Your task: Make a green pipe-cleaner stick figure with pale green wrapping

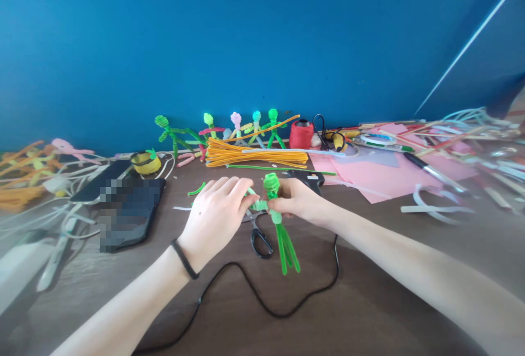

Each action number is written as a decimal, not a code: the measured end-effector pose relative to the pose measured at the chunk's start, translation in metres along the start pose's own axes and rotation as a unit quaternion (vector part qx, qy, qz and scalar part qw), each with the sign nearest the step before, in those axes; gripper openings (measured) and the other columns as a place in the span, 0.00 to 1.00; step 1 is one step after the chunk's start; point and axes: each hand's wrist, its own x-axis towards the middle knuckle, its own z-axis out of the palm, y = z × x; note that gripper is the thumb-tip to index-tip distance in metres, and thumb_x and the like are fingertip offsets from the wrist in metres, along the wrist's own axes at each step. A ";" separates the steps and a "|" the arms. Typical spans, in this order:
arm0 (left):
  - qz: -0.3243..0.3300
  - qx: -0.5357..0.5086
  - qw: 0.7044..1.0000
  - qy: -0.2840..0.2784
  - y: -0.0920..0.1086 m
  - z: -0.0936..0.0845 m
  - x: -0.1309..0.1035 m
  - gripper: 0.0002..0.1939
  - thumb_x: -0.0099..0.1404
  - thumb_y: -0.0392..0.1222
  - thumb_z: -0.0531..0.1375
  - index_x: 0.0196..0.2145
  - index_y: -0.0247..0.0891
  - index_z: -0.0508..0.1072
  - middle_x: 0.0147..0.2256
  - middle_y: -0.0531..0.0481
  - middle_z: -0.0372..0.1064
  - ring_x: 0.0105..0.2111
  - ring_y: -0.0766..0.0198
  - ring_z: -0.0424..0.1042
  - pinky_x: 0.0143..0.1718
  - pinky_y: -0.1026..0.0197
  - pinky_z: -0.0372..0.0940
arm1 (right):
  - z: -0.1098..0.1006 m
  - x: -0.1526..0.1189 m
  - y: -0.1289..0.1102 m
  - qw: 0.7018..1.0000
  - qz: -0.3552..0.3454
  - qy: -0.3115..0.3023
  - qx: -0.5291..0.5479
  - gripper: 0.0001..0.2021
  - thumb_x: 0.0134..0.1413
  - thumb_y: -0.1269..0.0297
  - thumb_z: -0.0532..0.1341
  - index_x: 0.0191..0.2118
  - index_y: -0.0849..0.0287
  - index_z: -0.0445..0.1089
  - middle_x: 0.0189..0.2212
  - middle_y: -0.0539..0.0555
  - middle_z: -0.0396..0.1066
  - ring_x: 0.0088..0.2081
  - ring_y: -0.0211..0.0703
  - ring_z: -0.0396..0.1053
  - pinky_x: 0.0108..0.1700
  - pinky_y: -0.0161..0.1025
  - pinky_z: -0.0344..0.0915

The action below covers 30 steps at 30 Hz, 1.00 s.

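Note:
A green pipe cleaner figure hangs above the table, with a coiled round head and several loose green stems pointing down. My right hand pinches its body just under the head. At the figure's left side, my left hand is closed on a pale green pipe cleaner, which is coiled where it meets the body. Black-handled scissors lie below the hands, their blades partly hidden. Behind my right hand rests a black glue gun, partly covered.
Finished pipe cleaner figures lean along the blue wall behind an orange pipe cleaner bundle. Two phones lie left. Pink paper and a marker are right. A black cord curves across the front.

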 end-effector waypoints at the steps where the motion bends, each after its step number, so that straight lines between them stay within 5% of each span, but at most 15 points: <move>1: -0.004 0.002 1.000 -0.007 0.000 0.000 0.000 0.11 0.64 0.44 0.48 0.34 0.37 0.66 0.27 0.50 0.68 0.28 0.61 0.66 0.31 0.60 0.57 | 0.000 0.000 0.000 1.000 0.000 -0.004 0.011 0.04 0.40 0.69 0.57 0.24 0.62 0.60 0.17 0.44 0.58 0.17 0.28 0.52 0.18 0.29 0.48; 18: -0.043 -0.097 0.989 -0.103 0.001 0.005 -0.003 0.17 0.66 0.42 0.38 0.29 0.39 0.63 0.25 0.52 0.66 0.28 0.63 0.66 0.30 0.61 0.57 | -0.001 -0.001 0.007 0.984 -0.017 -0.030 0.175 0.08 0.40 0.65 0.60 0.29 0.62 0.62 0.19 0.46 0.59 0.18 0.29 0.53 0.20 0.30 0.48; 26: 0.031 -0.068 0.988 -0.137 0.008 0.010 -0.005 0.14 0.64 0.35 0.42 0.29 0.37 0.65 0.29 0.47 0.69 0.30 0.60 0.68 0.31 0.59 0.59 | 0.000 0.000 0.003 0.978 -0.029 0.008 0.207 0.07 0.40 0.65 0.60 0.27 0.61 0.61 0.19 0.46 0.59 0.20 0.30 0.53 0.21 0.31 0.48; 30: -0.030 -0.087 0.982 -0.164 0.013 0.008 -0.004 0.12 0.63 0.35 0.44 0.28 0.36 0.65 0.25 0.49 0.69 0.27 0.60 0.69 0.28 0.61 0.59 | 0.001 0.002 0.004 0.978 -0.036 0.045 0.199 0.08 0.40 0.65 0.60 0.27 0.60 0.61 0.19 0.46 0.59 0.20 0.31 0.53 0.21 0.31 0.47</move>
